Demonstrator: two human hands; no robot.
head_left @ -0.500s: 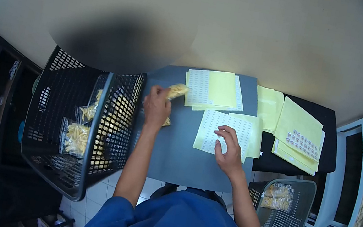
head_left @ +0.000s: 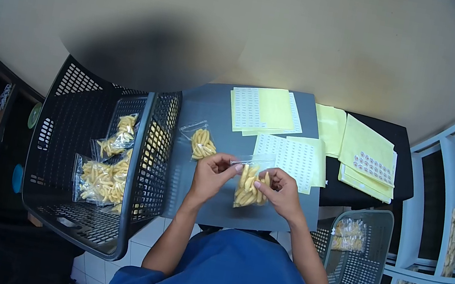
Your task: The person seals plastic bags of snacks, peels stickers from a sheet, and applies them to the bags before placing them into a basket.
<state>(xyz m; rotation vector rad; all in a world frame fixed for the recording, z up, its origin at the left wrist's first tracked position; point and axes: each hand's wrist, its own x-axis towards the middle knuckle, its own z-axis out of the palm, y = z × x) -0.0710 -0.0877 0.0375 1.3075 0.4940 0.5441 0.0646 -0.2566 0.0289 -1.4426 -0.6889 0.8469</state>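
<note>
A clear plastic bag of yellow finger-shaped snacks (head_left: 246, 189) is held up over the front of the grey table between my two hands. My left hand (head_left: 214, 177) pinches its upper left corner. On the other side, my right hand (head_left: 280, 193) has thumb and fingers closed on the bag's right edge. A second snack bag (head_left: 201, 142) lies on the table just beyond my left hand. Behind my right hand lies a sheet of small printed labels (head_left: 291, 159), partly over a yellow backing sheet.
At left stands a large dark basket (head_left: 134, 186) with several snack bags inside. More label sheets (head_left: 272, 110) lie at the table's back. Yellow sheets (head_left: 369, 149) rest on a black surface at right. Below, a smaller basket (head_left: 362, 275) holds bagged snacks.
My left hand has come from the table's left side to the middle with a snack bag. My right hand has left the label sheet and closed on that bag.
</note>
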